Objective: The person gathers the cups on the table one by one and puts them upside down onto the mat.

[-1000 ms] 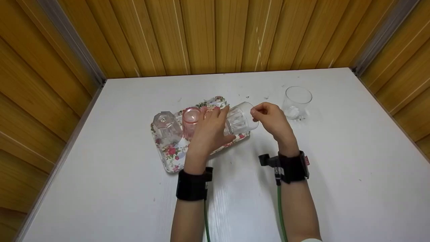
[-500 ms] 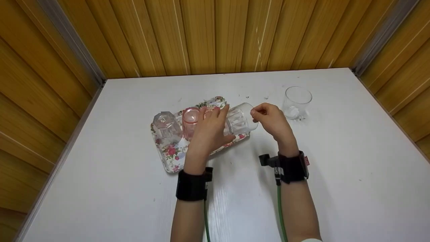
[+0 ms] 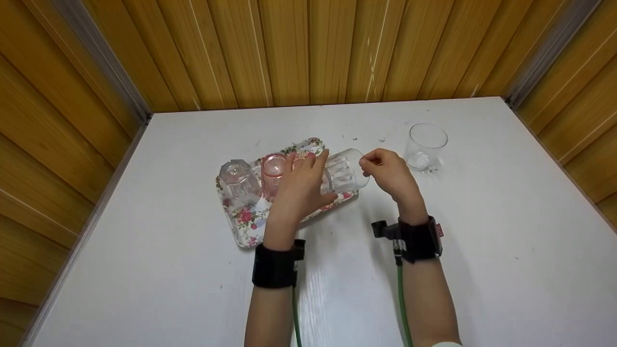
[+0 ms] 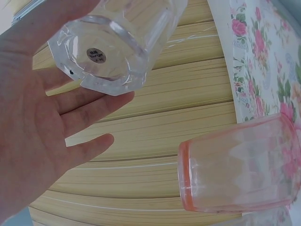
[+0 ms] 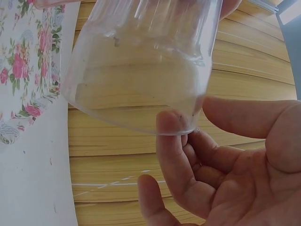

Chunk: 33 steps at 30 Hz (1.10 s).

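Note:
A clear faceted drinking glass (image 3: 343, 169) is held tilted on its side above the right end of a floral tray (image 3: 247, 222). My left hand (image 3: 300, 189) holds its base end between thumb and fingers; in the left wrist view the octagonal base with a small dark round sticker (image 4: 96, 55) faces the palm. My right hand (image 3: 393, 176) pinches the rim between thumb and index finger, the fingertip overlapping the rim in the right wrist view. A pink glass (image 3: 274, 176) stands upside down on the tray, partly behind my left hand. Left of it is an upside-down clear glass (image 3: 239, 183).
Another clear glass (image 3: 426, 147) stands upright on the white table (image 3: 482, 231), right of my right hand, with something whitish at its bottom. Wood-patterned panels (image 3: 332, 53) rise behind and at both sides. Green cables (image 3: 404, 303) run from the wrist straps (image 3: 421, 239).
The held glass's rim end has sunk very slightly with my right hand. My left hand, the tray and the other glasses stay where they were.

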{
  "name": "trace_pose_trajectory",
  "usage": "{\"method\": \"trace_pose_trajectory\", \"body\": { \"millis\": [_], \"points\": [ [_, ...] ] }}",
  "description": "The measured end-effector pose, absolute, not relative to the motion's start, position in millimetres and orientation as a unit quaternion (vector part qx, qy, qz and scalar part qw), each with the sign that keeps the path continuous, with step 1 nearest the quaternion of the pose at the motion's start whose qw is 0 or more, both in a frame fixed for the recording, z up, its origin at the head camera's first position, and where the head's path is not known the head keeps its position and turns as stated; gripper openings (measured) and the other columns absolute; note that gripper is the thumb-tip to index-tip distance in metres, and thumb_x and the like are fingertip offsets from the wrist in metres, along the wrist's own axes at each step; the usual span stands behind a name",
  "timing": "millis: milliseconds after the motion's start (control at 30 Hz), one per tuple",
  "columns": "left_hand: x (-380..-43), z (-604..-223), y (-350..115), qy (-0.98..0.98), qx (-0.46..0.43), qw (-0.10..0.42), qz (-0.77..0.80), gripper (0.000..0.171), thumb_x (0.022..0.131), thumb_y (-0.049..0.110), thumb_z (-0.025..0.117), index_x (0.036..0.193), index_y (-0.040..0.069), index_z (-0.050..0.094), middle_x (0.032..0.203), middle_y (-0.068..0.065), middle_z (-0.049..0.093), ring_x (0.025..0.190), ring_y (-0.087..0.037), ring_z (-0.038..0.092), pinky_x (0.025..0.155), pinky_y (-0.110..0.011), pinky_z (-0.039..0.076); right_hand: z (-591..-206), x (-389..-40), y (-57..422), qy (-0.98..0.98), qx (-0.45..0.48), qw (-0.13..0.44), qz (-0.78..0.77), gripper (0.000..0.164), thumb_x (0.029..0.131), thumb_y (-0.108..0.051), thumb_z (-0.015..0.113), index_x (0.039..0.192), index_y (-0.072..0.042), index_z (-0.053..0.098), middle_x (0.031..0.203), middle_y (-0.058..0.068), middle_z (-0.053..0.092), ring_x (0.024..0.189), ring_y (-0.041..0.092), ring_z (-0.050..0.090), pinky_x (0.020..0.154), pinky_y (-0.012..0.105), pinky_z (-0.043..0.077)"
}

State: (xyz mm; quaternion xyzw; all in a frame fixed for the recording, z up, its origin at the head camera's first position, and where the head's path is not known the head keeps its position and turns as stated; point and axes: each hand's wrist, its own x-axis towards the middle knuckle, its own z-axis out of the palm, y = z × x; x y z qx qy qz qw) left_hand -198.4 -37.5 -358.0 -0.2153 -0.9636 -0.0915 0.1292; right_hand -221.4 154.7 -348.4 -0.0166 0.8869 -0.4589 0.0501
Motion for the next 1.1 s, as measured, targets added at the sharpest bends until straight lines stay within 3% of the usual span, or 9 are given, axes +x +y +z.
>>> {"method": "trace_pose_trajectory", "body": {
  "millis": [467, 1100],
  "points": [
    [-198.6, -358.5, -38.0, -0.965, -0.212, 0.123, -0.090, 0.088, 0.069, 0.048, 0.073, 0.138, 0.009, 0.035, 0.122, -0.012, 0.054, 0.113, -0.029, 0.051, 0.109, -0.047, 0.021, -350.9, -223.3, 153.6, 0.897, -0.028, 0.041, -0.440, 0.027, 0.092, -0.020, 0.049, 0.106, 0.001, 0.059, 0.088, 0.014, 0.062, 0.089, 0.028, 0.057, 0.069, 0.028, 0.039],
    [-198.4, -356.7, -39.7, -0.967, -0.209, 0.107, -0.102, 0.090, 0.070, 0.048, 0.072, 0.140, 0.009, 0.032, 0.124, -0.012, 0.053, 0.115, -0.029, 0.050, 0.110, -0.047, 0.018, -351.9, -226.0, 152.6, 0.901, -0.023, 0.053, -0.430, 0.028, 0.093, -0.021, 0.048, 0.106, 0.001, 0.059, 0.089, 0.016, 0.061, 0.088, 0.026, 0.055, 0.070, 0.029, 0.038]
  ]
}}
